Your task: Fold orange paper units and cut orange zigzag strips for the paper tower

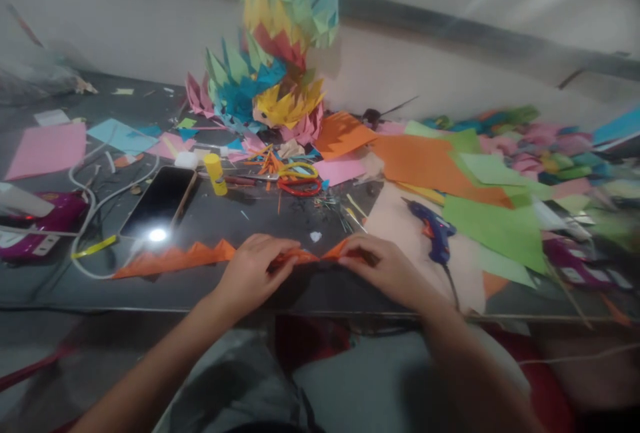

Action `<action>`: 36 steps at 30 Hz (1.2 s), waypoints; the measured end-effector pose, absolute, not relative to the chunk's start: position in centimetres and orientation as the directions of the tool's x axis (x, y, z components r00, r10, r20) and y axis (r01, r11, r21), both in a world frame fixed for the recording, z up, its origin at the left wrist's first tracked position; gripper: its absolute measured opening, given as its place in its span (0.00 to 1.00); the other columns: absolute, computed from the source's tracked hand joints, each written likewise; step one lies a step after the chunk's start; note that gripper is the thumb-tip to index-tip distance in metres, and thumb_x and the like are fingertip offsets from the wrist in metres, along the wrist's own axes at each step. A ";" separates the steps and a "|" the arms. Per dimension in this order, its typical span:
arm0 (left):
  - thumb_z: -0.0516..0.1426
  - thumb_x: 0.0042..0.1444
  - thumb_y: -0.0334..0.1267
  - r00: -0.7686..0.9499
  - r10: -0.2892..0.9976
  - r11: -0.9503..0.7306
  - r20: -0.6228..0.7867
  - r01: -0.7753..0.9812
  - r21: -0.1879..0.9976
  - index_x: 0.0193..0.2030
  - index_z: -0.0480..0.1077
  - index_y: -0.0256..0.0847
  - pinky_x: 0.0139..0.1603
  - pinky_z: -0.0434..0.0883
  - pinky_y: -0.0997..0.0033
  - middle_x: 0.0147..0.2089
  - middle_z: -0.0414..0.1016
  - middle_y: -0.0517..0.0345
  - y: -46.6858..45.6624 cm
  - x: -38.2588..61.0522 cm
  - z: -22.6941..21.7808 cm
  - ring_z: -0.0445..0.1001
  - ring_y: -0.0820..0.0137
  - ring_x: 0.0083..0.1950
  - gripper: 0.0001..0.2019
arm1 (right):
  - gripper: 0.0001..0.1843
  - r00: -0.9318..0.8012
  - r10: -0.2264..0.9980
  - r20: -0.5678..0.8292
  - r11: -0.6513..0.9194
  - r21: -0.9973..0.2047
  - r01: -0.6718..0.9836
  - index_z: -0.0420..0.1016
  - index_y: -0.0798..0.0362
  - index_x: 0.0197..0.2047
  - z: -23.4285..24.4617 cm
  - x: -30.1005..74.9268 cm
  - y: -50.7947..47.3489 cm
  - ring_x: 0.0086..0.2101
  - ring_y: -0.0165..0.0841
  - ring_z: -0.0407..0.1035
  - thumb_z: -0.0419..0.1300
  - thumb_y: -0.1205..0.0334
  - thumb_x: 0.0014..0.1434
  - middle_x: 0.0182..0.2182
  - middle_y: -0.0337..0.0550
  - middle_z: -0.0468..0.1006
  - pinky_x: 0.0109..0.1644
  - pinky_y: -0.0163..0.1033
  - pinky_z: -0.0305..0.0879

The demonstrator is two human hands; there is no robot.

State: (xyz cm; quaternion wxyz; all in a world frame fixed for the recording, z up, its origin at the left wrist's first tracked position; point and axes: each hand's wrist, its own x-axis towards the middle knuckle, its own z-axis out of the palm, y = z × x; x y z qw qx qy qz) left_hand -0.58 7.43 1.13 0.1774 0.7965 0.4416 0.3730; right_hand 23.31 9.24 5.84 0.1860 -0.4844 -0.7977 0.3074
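A long strip of folded orange paper [175, 259] with a jagged upper edge lies along the near side of the dark table. My left hand [257, 263] is closed round its right end, fingers curled over the paper. Just right of it, my right hand [377, 263] pinches a pointed orange paper piece [333, 250], whose tip nearly meets the strip's end. Whether the two pieces touch, I cannot tell. Fingers hide part of both papers, and the picture is slightly blurred.
Behind the hands lie scissors [300, 179], a yellow glue stick [215, 174] and a lit phone [160, 203]. A blue glue gun [433, 229] rests at right near green sheets [493, 226]. A colourful folded-paper model [280, 53] stands at the back.
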 end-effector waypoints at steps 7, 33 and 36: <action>0.53 0.58 0.39 0.356 0.844 -0.536 0.400 0.590 0.605 0.44 0.69 0.41 0.39 0.69 0.65 0.35 0.75 0.56 8.3 1.2 1.2 0.72 0.69 0.36 0.09 | 0.06 -0.411 0.912 -0.007 0.261 -0.762 0.593 0.73 0.52 0.32 4.8 23.3 8.4 0.34 0.30 0.69 0.57 0.60 0.56 0.33 0.40 0.76 0.39 0.37 0.64; 0.54 0.57 0.38 0.346 0.867 -0.496 0.358 0.545 0.676 0.43 0.70 0.42 0.37 0.71 0.68 0.36 0.76 0.56 7.9 1.4 0.4 0.72 0.70 0.36 0.08 | 0.05 -0.159 0.985 0.070 0.121 -0.933 0.339 0.70 0.52 0.32 2.4 20.4 7.0 0.33 0.30 0.71 0.57 0.60 0.55 0.31 0.39 0.76 0.37 0.35 0.69; 0.55 0.56 0.38 0.348 0.875 -0.479 0.336 0.532 0.698 0.43 0.70 0.42 0.38 0.71 0.67 0.36 0.76 0.56 7.9 1.4 0.4 0.72 0.70 0.37 0.09 | 0.05 -0.143 0.983 0.111 0.156 -0.921 0.356 0.71 0.52 0.34 2.2 20.5 6.9 0.34 0.30 0.71 0.58 0.60 0.56 0.32 0.40 0.76 0.38 0.36 0.69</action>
